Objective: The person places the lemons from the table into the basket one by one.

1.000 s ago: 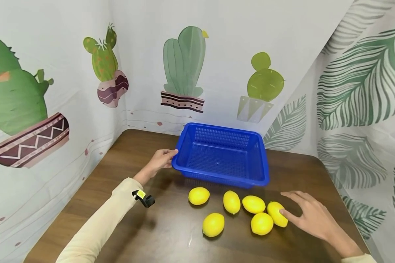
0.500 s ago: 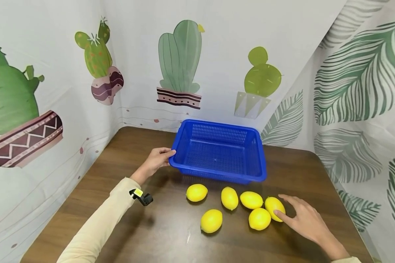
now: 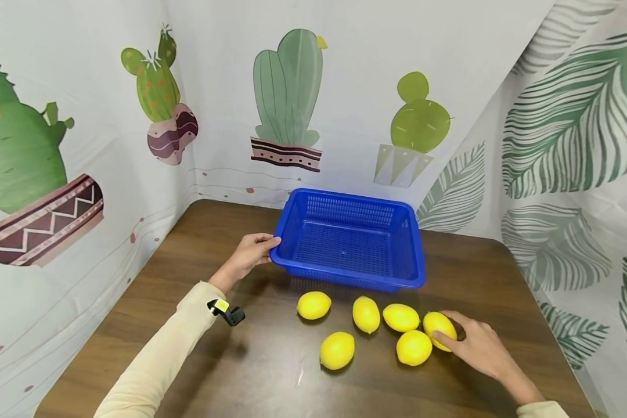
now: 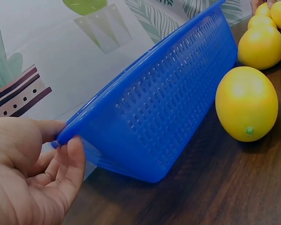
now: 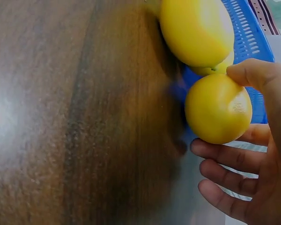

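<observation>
My left hand (image 3: 249, 256) grips the left rim of a blue perforated plastic basket (image 3: 345, 247); in the left wrist view the thumb lies on top of the rim and the curled fingers are beneath it. Nothing lies inside the basket. At the right end of a group of several yellow lemons, my right hand (image 3: 482, 348) holds the outermost lemon (image 3: 440, 326) between thumb and fingers. The right wrist view shows that lemon (image 5: 218, 110) with the thumb at its upper side and fingertips along its lower side. Another lemon (image 5: 196, 30) sits right beside it.
Other lemons lie in front of the basket, including one at the left (image 3: 314, 305) and one nearer (image 3: 337, 350). They rest on a dark brown wooden table (image 3: 271, 371). Behind it hangs a white curtain (image 3: 355, 116) printed with cacti and leaves.
My right hand has moved in to the outermost lemon and its thumb and fingers have closed around it. My left hand keeps its grip on the basket rim.
</observation>
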`<state>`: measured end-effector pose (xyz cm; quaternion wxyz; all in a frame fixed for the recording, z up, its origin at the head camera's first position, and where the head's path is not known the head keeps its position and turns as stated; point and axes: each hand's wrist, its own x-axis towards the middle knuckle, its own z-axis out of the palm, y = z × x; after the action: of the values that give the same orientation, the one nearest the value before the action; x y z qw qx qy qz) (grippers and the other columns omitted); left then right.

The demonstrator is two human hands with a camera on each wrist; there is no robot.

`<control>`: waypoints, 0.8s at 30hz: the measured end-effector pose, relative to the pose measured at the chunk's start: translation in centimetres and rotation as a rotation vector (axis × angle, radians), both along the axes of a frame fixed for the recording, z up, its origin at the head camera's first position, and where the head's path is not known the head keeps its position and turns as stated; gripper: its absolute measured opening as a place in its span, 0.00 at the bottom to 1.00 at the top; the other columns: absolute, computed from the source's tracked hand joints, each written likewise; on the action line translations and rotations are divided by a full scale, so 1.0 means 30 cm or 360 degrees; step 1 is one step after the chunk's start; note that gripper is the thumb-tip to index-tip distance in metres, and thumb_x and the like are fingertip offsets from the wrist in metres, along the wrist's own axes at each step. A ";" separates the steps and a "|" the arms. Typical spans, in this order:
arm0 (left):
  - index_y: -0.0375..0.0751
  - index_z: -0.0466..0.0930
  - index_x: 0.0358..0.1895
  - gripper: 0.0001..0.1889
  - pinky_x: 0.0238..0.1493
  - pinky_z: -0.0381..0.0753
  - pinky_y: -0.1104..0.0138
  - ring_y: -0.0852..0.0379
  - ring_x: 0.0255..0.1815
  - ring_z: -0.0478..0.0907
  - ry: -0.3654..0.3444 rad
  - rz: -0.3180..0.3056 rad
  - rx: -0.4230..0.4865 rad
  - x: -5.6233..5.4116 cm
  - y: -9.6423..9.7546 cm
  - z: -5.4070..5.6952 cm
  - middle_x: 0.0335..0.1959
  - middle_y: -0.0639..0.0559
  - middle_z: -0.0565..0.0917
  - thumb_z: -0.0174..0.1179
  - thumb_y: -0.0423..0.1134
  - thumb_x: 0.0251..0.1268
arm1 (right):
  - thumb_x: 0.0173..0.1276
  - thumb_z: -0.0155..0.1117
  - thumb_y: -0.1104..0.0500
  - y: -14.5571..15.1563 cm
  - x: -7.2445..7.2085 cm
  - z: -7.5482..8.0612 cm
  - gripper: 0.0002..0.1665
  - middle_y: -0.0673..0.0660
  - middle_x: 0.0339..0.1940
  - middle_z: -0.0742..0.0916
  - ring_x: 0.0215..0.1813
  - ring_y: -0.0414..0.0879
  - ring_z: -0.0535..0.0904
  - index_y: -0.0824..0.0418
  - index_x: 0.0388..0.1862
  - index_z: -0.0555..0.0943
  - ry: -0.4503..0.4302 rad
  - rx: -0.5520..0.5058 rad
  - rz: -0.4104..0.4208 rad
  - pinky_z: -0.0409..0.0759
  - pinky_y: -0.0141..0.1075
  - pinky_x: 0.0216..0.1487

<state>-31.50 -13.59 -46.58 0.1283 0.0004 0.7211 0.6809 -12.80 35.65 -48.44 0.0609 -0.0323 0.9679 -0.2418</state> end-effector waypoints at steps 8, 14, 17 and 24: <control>0.24 0.75 0.59 0.21 0.36 0.84 0.71 0.61 0.31 0.81 -0.0008 0.0005 0.0008 0.006 -0.003 0.004 0.37 0.49 0.83 0.62 0.40 0.76 | 0.70 0.68 0.39 0.022 0.000 0.058 0.38 0.64 0.48 0.88 0.37 0.49 0.81 0.63 0.68 0.76 0.0187 0.0045 0.0031 0.80 0.47 0.33; 0.24 0.76 0.58 0.21 0.36 0.85 0.71 0.61 0.30 0.81 -0.0015 0.0020 0.0022 0.011 -0.003 0.009 0.36 0.49 0.83 0.62 0.40 0.75 | 0.65 0.74 0.41 0.036 -0.053 0.186 0.35 0.61 0.50 0.89 0.44 0.54 0.84 0.57 0.65 0.79 0.0412 0.0150 0.0195 0.81 0.53 0.39; 0.24 0.76 0.57 0.20 0.35 0.84 0.71 0.61 0.30 0.81 -0.0010 0.0035 0.0014 0.009 -0.004 0.008 0.35 0.50 0.83 0.62 0.40 0.75 | 0.64 0.75 0.43 0.038 -0.114 0.273 0.34 0.61 0.50 0.89 0.45 0.56 0.85 0.56 0.65 0.80 0.0486 0.0166 0.0307 0.81 0.56 0.41; 0.25 0.77 0.56 0.20 0.35 0.84 0.72 0.61 0.28 0.79 -0.0027 0.0016 0.0041 -0.001 -0.001 -0.001 0.31 0.52 0.82 0.62 0.41 0.75 | 0.67 0.73 0.43 0.008 -0.299 0.418 0.35 0.58 0.49 0.89 0.49 0.56 0.84 0.56 0.68 0.79 0.0490 0.0170 0.0469 0.80 0.56 0.45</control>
<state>-31.54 -13.63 -46.62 0.1309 -0.0076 0.7111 0.6908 -21.75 35.90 -35.89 -0.0513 -0.2069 0.9620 -0.1709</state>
